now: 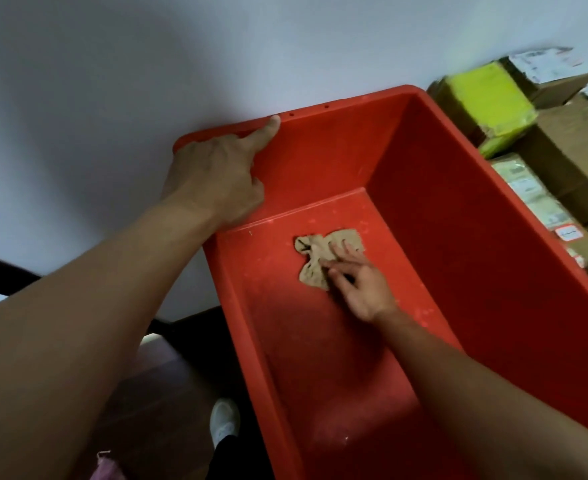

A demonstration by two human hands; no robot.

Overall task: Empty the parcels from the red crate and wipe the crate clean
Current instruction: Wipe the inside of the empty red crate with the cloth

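Observation:
The red crate point(458, 209) fills the middle of the view, and no parcels lie inside it. A crumpled beige cloth point(315, 258) lies on its dusty floor near the far wall. My right hand point(358, 282) presses on the cloth with its fingers spread flat. My left hand point(216, 174) grips the crate's far left corner, thumb lying along the rim, fingers curled over the edge. Both forearms reach in from the near side.
Parcels are stacked to the right of the crate: a yellow-wrapped parcel point(489, 105), brown cardboard boxes point(576, 154) and a taped parcel with labels point(534, 195). A white wall stands behind. A white shoe point(225, 422) is on the dark floor at the lower left.

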